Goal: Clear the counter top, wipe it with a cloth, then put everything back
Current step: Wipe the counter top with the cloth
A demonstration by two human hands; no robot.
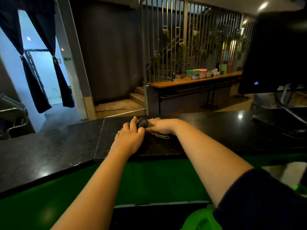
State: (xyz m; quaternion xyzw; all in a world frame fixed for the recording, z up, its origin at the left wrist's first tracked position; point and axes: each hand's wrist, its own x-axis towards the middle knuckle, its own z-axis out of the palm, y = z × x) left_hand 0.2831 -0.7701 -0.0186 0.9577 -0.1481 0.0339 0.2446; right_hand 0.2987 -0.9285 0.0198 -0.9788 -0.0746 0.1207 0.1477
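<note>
cloth pinched by both hands

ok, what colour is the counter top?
Black, speckled and glossy: the counter top shows best in the head view.

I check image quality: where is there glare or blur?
Head view: ceiling lights glare as white spots on the polished black stone counter; the dark cloth between left hand and right hand is dim and indistinct; wide-angle distortion curves the counter edge.
</note>
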